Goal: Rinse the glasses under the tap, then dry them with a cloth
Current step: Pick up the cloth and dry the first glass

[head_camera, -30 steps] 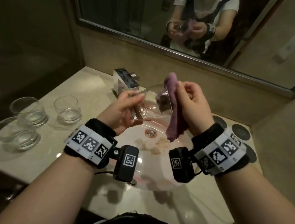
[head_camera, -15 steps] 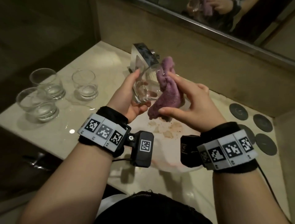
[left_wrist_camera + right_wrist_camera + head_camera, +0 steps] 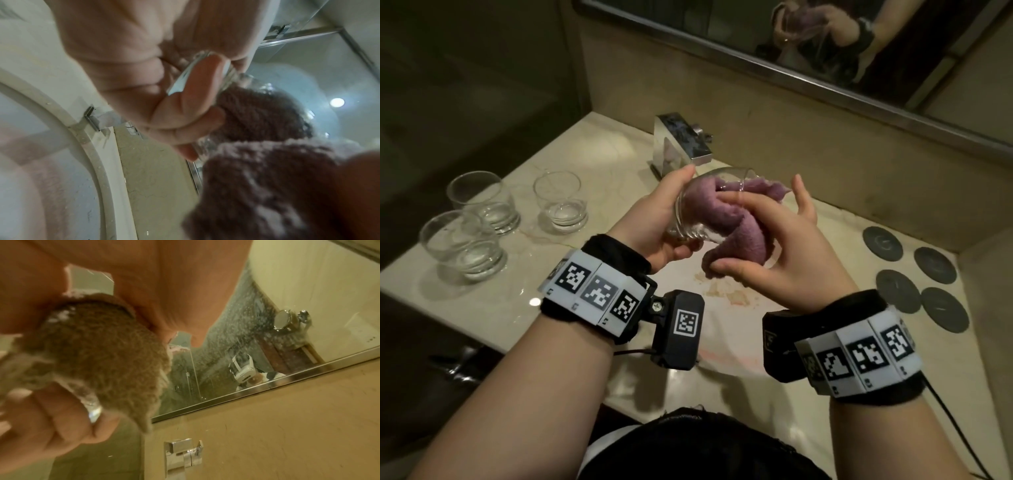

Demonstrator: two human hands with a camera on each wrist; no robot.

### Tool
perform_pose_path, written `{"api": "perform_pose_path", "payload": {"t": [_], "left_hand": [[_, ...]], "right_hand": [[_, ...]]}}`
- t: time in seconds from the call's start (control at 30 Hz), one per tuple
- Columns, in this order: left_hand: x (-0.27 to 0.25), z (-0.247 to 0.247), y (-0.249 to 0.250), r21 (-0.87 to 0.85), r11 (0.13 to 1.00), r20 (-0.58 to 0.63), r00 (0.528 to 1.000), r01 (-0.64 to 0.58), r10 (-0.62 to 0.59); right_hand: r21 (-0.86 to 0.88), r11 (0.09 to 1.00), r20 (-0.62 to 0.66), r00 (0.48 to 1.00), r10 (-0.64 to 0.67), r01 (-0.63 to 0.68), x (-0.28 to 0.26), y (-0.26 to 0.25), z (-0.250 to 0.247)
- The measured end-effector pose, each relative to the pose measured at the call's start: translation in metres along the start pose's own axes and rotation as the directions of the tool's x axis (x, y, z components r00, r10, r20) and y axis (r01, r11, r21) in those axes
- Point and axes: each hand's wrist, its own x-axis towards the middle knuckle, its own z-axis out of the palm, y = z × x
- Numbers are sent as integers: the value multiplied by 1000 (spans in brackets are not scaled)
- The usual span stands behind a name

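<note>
Left hand: the left hand (image 3: 654, 219) has fingers and thumb curled round the base of the glass (image 3: 688, 219), which lies tilted on its side with its mouth toward the right hand.
Right hand: the right hand (image 3: 767, 253) pinches the cloth (image 3: 736, 236) between thumb and forefinger; the other fingers are spread, and the forefinger reaches over the rim.
Change: 1 s ago the cloth hung outside, pressed on the rim; 0.5 s ago it was bunched at the mouth; now a wad of it fills the inside, seen through the wall from the left wrist (image 3: 261, 113).
Cloth tail: a fold trails out of the mouth and under the right palm.
Meaning: rinsing of this glass appears finished; drying has passed from the outside to the inside, and a twist of glass against cloth looks like the next need.
Glass position: between both hands, above the basin (image 3: 722, 329), just in front of the tap (image 3: 681, 140).
Others: 3 glasses (image 3: 482, 195) stand on the counter well beyond the left hand; whether they are dry cannot be told.
Coasters: 5 dark discs (image 3: 881, 240) lie beyond the right hand.
Risk: wet glass held by 1 hand may slip.
</note>
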Motion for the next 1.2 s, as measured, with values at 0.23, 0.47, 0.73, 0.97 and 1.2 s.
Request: {"api": "perform_pose_path", "payload": {"t": [0.23, 0.47, 0.73, 0.97, 1.2], "left_hand": [[-5, 4, 2, 28, 999, 89, 996, 15, -17], [-7, 13, 15, 125, 992, 34, 999, -10, 6], [-6, 21, 18, 223, 975, 2, 1000, -21, 21], [-12, 41, 24, 705, 540, 111, 824, -459, 556], [1, 32, 39, 432, 881, 133, 980, -194, 151]], "right_hand": [[-3, 998, 91, 994, -64, 65, 4, 1, 2], [101, 995, 104, 994, -18, 7, 17, 9, -4], [191, 979, 11, 998, 68, -69, 16, 10, -4], [859, 451, 83, 936, 342, -241, 17, -2, -6], [627, 698, 50, 912, 407, -346, 17, -1, -24]]}}
